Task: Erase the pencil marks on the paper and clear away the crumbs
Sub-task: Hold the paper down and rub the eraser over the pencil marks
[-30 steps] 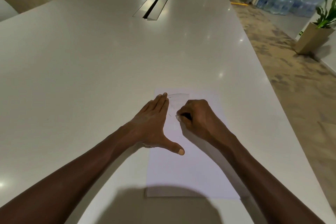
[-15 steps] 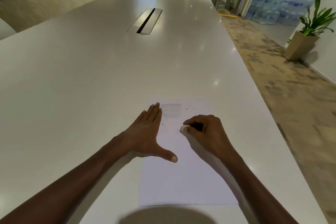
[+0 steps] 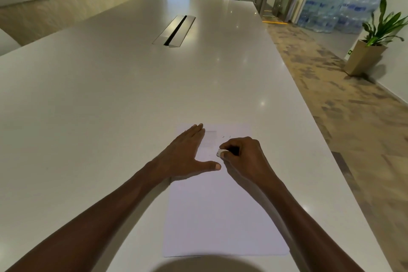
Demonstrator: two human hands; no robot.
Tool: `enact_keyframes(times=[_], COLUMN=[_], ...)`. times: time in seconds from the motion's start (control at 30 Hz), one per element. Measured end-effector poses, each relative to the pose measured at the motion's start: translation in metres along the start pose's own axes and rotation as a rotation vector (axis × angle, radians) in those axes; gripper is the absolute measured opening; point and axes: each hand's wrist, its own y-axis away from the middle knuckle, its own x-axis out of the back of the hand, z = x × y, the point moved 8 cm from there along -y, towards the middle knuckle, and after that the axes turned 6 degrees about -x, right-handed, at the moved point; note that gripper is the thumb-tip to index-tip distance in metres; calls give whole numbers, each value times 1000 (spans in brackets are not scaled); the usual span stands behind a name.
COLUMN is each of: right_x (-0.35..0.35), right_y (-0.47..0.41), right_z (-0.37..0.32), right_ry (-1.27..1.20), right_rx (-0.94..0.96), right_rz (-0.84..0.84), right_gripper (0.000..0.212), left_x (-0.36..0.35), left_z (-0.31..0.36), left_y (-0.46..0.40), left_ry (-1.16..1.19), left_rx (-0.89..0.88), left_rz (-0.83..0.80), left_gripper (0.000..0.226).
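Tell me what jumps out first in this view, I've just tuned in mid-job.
Two hands at work on a white paper near the table's front edge: the left hand lies flat on the sheet's left side, the right hand pinches a small white eraser against it. A faint grey smudge and tiny dark specks show just beyond the fingers.

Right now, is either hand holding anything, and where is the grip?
The right hand pinches a white eraser at its back end, tip sticking out. The left hand holds nothing, flat on the paper.
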Motion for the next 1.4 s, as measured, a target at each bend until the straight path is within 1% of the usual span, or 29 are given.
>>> enact_keyframes(times=[0.1, 0.2, 0.47, 0.57, 0.7, 0.83, 0.97, 1.03, 1.13, 1.27, 1.4], right_x=[-1, -1, -13, -11, -14, -12, -15, -18, -19, -16, -19], right_y=[-3, -7, -37, -65, -83, -65, -22, -16, -34, -65, -82], right_z=[-1, -2, -17, -20, -25, -23, -24, -24, -25, -29, -30], right_ry=[5, -8, 207, 226, 285, 278, 271, 277, 281, 279, 306], right_rx=[14, 24, 178, 212, 262, 284, 297, 314, 306, 308, 283], right_rz=[-5, 32, 85, 102, 69, 8, -17, -14, 14, 62, 56], right_gripper=[8, 10, 18, 18, 15, 15, 16, 17, 19, 16, 16], left_x=[-2, -6, -6, -6, -6, -7, -8, -9, -8, -7, -7], left_z=[-3, -7, -7, -7, -7, -7, -8, -7, -6, -6, -6], left_y=[-3, -3, -3, -3, -4, -3, -5, -5, -5, -4, -5], left_ry=[-75, -110, -117, -117, -112, -115, -131, -143, -144, -136, -143], left_rx=[-7, -1, -14, -11, 7, 8, 2, -1, -1, 2, 6], left_rz=[15, 9, 2, 5, -10, -43, -61, -67, -71, -66, -61], left_gripper=[127, 125, 122, 123, 122, 123, 123, 123, 122, 122, 123])
